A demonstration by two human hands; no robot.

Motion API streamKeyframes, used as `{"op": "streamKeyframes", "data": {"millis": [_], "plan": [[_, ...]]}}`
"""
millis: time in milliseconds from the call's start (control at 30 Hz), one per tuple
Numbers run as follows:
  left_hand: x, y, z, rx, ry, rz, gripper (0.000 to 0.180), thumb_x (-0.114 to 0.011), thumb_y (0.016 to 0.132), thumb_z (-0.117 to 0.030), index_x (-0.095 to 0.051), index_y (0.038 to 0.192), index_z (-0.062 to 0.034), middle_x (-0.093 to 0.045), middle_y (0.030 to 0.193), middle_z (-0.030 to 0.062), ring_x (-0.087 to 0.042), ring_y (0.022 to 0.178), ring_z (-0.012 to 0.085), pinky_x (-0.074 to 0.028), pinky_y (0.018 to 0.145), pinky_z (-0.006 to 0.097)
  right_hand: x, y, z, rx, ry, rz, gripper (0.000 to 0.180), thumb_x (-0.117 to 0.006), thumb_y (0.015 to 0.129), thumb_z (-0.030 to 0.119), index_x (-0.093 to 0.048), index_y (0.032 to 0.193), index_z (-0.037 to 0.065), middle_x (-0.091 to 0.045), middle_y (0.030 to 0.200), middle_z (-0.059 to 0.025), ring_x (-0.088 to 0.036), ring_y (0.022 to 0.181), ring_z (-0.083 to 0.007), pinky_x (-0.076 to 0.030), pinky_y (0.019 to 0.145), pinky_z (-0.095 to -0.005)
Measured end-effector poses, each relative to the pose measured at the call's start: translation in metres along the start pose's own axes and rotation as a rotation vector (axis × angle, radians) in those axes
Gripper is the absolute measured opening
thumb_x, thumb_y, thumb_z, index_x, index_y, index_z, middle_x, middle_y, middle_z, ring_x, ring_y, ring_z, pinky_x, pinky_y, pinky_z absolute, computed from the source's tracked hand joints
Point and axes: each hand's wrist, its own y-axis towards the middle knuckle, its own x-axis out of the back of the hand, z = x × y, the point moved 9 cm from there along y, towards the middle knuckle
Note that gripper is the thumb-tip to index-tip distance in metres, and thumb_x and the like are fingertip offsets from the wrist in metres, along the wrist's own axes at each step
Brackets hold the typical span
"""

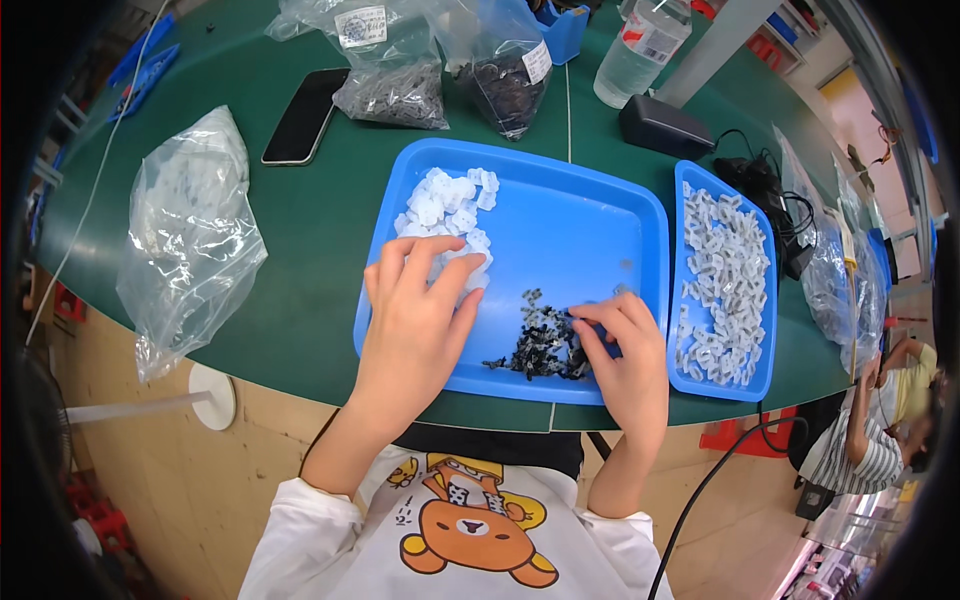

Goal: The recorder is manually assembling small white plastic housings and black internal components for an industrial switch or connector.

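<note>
Head view, looking down: the left hand [415, 305] rests with fingers spread on a heap of small white plastic pieces [445, 212] in a blue tray [560, 235]. The right hand [628, 350] pinches with narrowed fingers at a pile of tiny black parts [535, 345] near the tray's front edge. These parts look light, stiff and easily scattered, best picked singly by fingertip. A second tray [683, 190] of white pieces sits on the right of the green counter [320, 250], with plastic bags [190, 235], in a workshop.
</note>
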Motion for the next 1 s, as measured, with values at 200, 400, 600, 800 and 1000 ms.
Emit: {"op": "streamKeyframes", "data": {"millis": [200,400,600,800,1000], "plan": [[-0.001,-0.005,0.004,0.016,-0.060,0.001,0.032,-0.073,0.074,-0.005,-0.062,0.104,-0.0075,-0.056,0.112,0.0041,-0.048,0.100,0.0250,-0.036,0.085,0.038,-0.006,0.007,-0.002,-0.061,0.038,0.094,0.010,-0.072,0.079,0.003,-0.068,0.088,0.003,-0.056,0.080,-0.0090,-0.057,0.074,-0.0262,-0.046,0.066,-0.0355],[0.002,-0.007,0.006,0.026,-0.096,-0.037,0.030,-0.073,0.074,-0.003,-0.063,0.102,-0.0069,-0.056,0.109,0.0034,-0.050,0.096,0.0233,-0.037,0.084,0.036,-0.008,0.005,0.003,0.005,0.006,0.078,0.008,-0.071,0.079,0.004,-0.068,0.086,0.003,-0.057,0.080,-0.0087,-0.057,0.075,-0.0274,-0.046,0.068,-0.0366],[0.003,-0.007,0.006,0.002,-0.085,-0.050,0.029,-0.072,0.073,-0.001,-0.064,0.100,-0.0081,-0.058,0.107,0.0023,-0.051,0.097,0.0221,-0.037,0.084,0.036,-0.007,0.006,0.009,0.089,-0.027,0.065,0.009,-0.070,0.079,0.003,-0.065,0.088,0.002,-0.057,0.081,-0.0090,-0.057,0.075,-0.0278,-0.046,0.069,-0.0371],[0.010,-0.001,0.001,-0.033,-0.245,-0.073,0.029,-0.073,0.073,0.001,-0.069,0.100,-0.0081,-0.064,0.100,0.0045,-0.057,0.092,0.0202,-0.044,0.078,0.031,0.005,0.001,0.006,0.033,0.007,-0.077,0.012,-0.070,0.078,-0.003,-0.065,0.088,0.001,-0.060,0.072,-0.0100,-0.057,0.064,-0.0237,-0.046,0.061,-0.0330],[-0.018,-0.007,-0.015,0.248,-1.199,0.211,0.026,-0.066,0.084,0.004,-0.066,0.110,0.0007,-0.067,0.104,0.0101,-0.064,0.089,0.0147,-0.050,0.075,0.027,0.023,-0.002,0.013,0.135,0.064,-0.266,0.019,-0.071,0.075,-0.009,-0.067,0.091,0.001,-0.071,0.085,-0.0090,-0.063,0.068,-0.0181,-0.049,0.059,-0.0255]]}}
